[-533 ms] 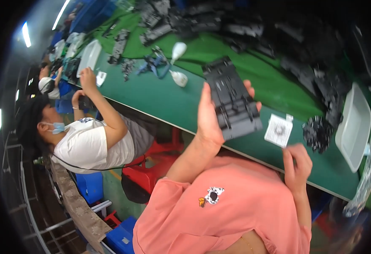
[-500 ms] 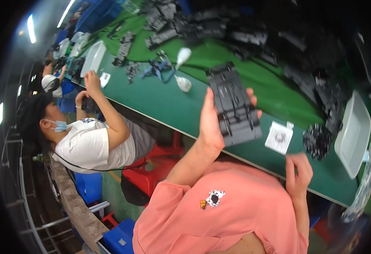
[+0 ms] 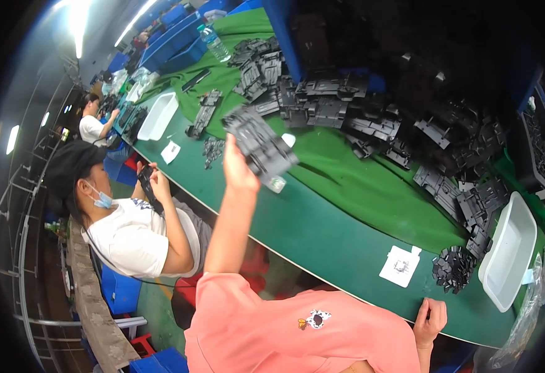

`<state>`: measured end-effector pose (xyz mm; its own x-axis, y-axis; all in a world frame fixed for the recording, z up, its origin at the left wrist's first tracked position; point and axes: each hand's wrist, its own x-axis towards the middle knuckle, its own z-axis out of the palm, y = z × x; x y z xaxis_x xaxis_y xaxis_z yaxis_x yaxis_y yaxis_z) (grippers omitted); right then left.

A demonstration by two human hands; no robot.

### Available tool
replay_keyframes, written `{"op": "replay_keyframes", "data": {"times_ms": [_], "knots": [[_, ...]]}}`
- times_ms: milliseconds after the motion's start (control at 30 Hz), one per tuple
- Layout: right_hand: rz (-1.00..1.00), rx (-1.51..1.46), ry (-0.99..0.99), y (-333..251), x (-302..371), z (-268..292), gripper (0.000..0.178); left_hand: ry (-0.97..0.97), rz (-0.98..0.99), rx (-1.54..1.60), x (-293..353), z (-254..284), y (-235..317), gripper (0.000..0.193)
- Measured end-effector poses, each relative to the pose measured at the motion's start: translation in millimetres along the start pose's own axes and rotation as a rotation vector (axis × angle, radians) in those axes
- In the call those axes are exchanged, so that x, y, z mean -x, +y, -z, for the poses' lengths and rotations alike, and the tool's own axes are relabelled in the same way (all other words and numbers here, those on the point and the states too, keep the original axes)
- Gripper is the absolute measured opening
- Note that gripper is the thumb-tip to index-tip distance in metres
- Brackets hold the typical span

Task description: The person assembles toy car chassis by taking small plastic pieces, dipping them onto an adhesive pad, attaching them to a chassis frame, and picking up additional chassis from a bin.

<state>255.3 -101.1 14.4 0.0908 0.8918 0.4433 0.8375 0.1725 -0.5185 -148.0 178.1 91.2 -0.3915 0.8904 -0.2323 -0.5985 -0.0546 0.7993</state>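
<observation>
My left hand (image 3: 240,169) is stretched out over the green table (image 3: 322,239), closed around the edge of a black molded plastic part (image 3: 259,142). The part is flat and rectangular, with ribs and slots on its face. At the table's near edge, on the right, my right hand (image 3: 430,317) has its fingers curled in. Whether anything small sits inside them is hidden. Closest to it are a pile of small black pieces (image 3: 454,268) and a white square card (image 3: 400,265) with a dark print.
More black plastic parts (image 3: 322,102) lie in a long heap on green cloth (image 3: 341,174). A white tray (image 3: 510,252) stands at the right, another white tray (image 3: 159,117) at the far left. A water bottle (image 3: 213,42) is at the back. A co-worker (image 3: 142,239) sits to my left, holding a black part.
My left hand has carried the black part left and farther out over the table. My right hand has lowered toward the table edge. The view has shifted, and the co-worker's hands have come together.
</observation>
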Motion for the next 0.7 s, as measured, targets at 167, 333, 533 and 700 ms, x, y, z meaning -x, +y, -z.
{"op": "replay_keyframes", "data": {"times_ms": [167,333,533,700], "knots": [[-0.053,0.025,-0.017,0,1,1,0.007,-0.331,-0.051,-0.002,-114,-25,55,0.046],[-0.042,0.04,0.003,-2,2,-1,0.007,-0.054,0.048,-0.373,-202,-30,49,0.087],[-0.019,0.03,-0.012,-1,0,-2,0.007,-0.05,-0.22,-0.785,-159,-12,41,0.051],[-0.06,0.011,-0.041,4,1,-2,0.006,-0.271,-0.408,-1.089,-60,26,45,0.033]]}}
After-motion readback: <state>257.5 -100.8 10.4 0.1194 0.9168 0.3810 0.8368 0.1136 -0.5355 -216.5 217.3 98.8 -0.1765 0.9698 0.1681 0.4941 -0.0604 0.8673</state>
